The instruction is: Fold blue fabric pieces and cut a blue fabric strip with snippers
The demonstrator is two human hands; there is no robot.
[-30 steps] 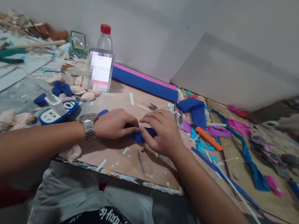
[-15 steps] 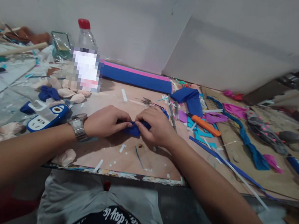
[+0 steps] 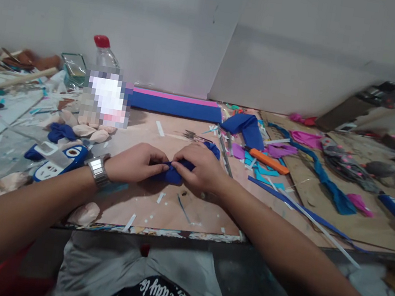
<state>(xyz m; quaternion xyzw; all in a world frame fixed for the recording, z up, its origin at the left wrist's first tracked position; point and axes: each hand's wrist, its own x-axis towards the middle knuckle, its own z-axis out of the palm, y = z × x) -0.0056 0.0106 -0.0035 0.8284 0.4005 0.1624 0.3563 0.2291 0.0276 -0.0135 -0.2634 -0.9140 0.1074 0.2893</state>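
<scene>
A piece of dark blue fabric (image 3: 172,176) is pinched between both my hands, low over the worktable (image 3: 115,205). My left hand (image 3: 138,162), with a metal watch (image 3: 98,170) at the wrist, grips its left part with thumb and fingers. My right hand (image 3: 199,168) holds the other side, the thumb tips close together at the middle. More blue fabric shows behind my right hand. Small thread snips (image 3: 195,136) lie just beyond my right hand. Most of the fingertips are hidden under the cloth.
A red-capped bottle (image 3: 103,51) stands at the back left, near a blue-and-white power strip (image 3: 62,163) and pale fabric puffs (image 3: 86,213). Folded blue cloth (image 3: 248,128), an orange cutter (image 3: 269,161) and cloth strips lie right. A long blue-and-pink strip (image 3: 177,107) lies along the wall.
My hands have shifted slightly left with the blue fabric, and more of it shows below the thumbs. The camera view has tilted a little.
</scene>
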